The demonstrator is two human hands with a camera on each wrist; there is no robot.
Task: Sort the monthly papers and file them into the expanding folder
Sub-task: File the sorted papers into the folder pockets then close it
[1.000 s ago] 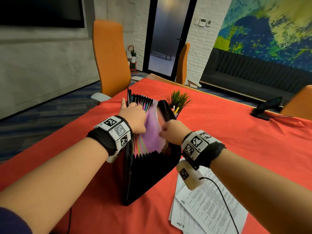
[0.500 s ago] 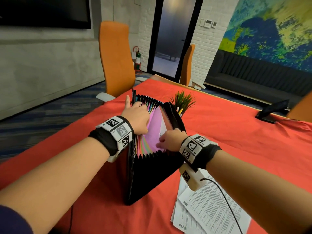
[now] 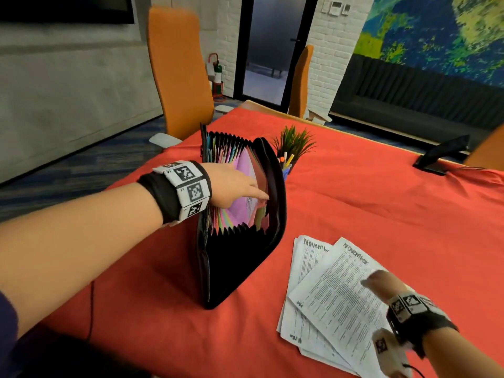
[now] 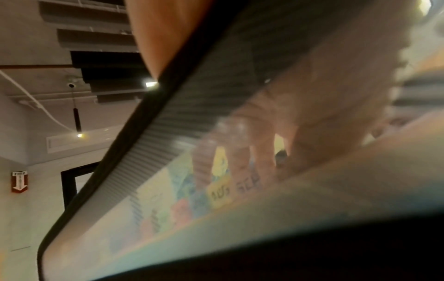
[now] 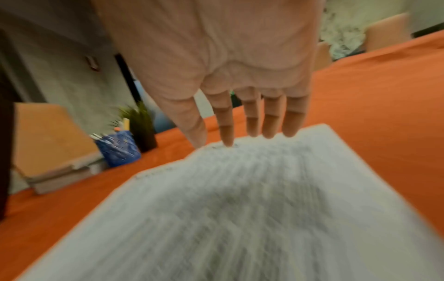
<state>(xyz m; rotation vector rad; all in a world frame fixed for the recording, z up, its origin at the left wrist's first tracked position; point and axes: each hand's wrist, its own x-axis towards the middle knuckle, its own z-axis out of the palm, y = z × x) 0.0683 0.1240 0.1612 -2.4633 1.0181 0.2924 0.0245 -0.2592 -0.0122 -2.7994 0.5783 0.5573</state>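
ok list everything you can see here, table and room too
expanding folder: one, black with coloured dividers, standing open on the table
papers: a few white sheets headed November, fanned right of the folder
tablecloth: one, red, over the table
plant: one, green, behind the folder
pen cup: one, blue, beside the plant
chairs: three orange, at table edges
dark device: one, far right
sofa: one, dark, under mural
left hand: fingers inside the folder
right hand: open, fingertips on papers
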